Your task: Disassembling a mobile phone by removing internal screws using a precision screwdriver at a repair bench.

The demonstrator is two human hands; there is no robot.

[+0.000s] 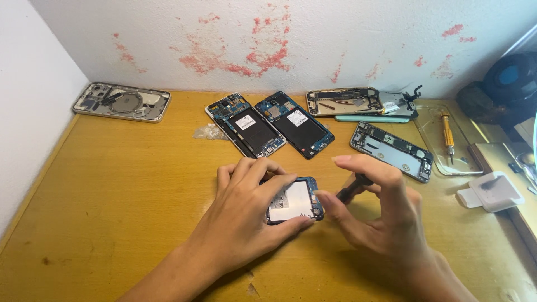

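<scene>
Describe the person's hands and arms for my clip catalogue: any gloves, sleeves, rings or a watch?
Both are bare: the left hand and right hand wear no gloves, and no rings show. The forearms are uncovered as far as the picture's lower edge, with no sleeve, watch or bracelet in view. The nails look short and unpainted.

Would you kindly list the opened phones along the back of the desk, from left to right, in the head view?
Silver phone frame → first blue-board phone → second blue-board phone → gold-framed phone → grey phone.
</scene>
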